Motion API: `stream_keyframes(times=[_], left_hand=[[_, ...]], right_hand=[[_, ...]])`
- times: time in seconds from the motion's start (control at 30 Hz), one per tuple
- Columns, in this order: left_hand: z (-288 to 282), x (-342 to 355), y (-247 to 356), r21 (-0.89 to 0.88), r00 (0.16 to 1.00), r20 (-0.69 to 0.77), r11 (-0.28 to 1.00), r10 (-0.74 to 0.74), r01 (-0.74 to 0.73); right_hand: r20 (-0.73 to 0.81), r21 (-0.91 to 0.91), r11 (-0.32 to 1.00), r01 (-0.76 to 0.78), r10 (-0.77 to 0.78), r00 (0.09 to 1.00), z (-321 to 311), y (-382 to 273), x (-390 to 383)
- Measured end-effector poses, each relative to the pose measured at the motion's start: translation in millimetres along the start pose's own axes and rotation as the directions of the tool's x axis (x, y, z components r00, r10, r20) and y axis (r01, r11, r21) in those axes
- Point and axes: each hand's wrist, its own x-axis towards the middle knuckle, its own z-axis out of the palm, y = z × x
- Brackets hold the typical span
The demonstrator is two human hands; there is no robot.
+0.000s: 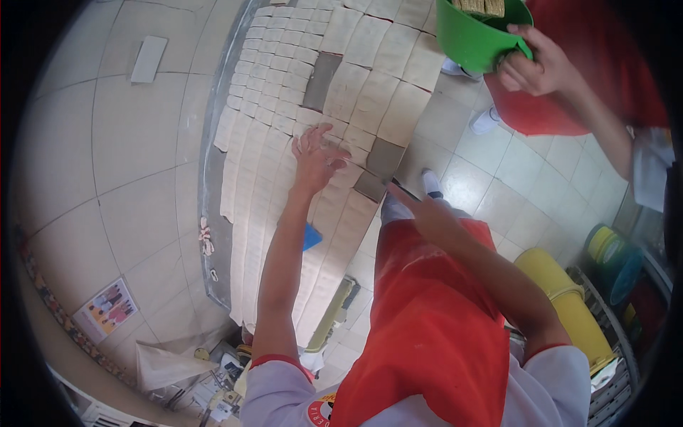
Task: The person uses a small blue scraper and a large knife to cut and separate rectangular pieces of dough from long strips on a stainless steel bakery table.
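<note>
Sheets of pale dough point(284, 164), cut into strips, rectangles and small squares, cover most of a grey work table point(324, 80). Over the middle of the dough is my left hand point(318, 158), palm down with its fingers spread, holding nothing that I can see. At the table's right edge, my right hand point(430, 213) is closed on a thin tool with a dark handle point(405, 190), pointed toward the dough. Its far end is too blurred to make out. Bare grey patches of table show just beyond the tool. A blue flat scraper point(311, 237) lies on the dough beside my left forearm.
Across the corner, another person's hand point(537, 64) holds a green jug point(480, 32) with tan pieces inside. Yellow containers point(569, 299) stand at the lower right. A tiled wall point(135, 185) runs along the table's left. Clutter point(224, 388) sits at the near left.
</note>
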Motion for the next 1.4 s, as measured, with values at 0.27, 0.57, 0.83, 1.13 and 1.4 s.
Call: stream_keyframes(times=[0.27,0.57,0.83,1.13,1.4], left_hand=[[78.6,-48.2,32.3,0.023,0.867,-0.421,0.953,-0.266,0.303],[57.1,-122.3,3.8,-0.314,0.75,-0.308,0.807,-0.585,0.501],[-17.5,-118.5,-140.5,-0.423,0.596,-0.443,0.743,-0.669,0.519],[-89.8,1.1,-342.0,-0.317,0.751,-0.546,0.921,-0.373,0.227],[-123.3,49.7,-380.8,-0.144,0.973,-0.135,0.975,-0.189,0.17]], right_hand=[[-0.341,0.014,0.954,0.3,-0.277,0.898,29.9,16.9,-65.8],[-0.341,0.007,0.879,0.477,-0.446,0.827,8.8,-166.2,167.7],[-0.245,-0.146,0.937,0.317,-0.345,0.906,-25.4,-319.2,354.3],[-0.17,-0.203,0.967,0.156,-0.191,0.967,-28.7,-335.0,369.7],[-0.119,-0.2,0.977,0.07,-0.095,0.988,-26.9,-322.1,330.0]])
